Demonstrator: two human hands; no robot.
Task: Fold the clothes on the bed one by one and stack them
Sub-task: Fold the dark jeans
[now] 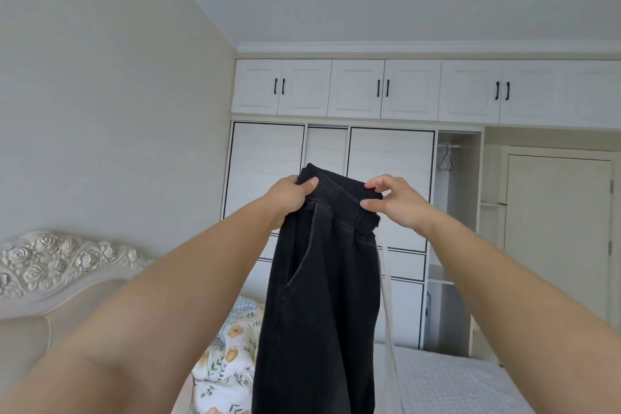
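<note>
wardrobe [336,158] behind, trousers [319,296] blocking bed [453,380]

I'm holding up a pair of black pants [319,296] by the elastic waistband, arms stretched out in front of me. My left hand [289,197] grips one end with the thumb on top, my right hand [396,202] pinches the other end. The legs hang straight down over the bed [453,383], floral pillow [228,356] at left, carved headboard [50,265] further left, white wardrobe [336,144] on the far wall.
</note>
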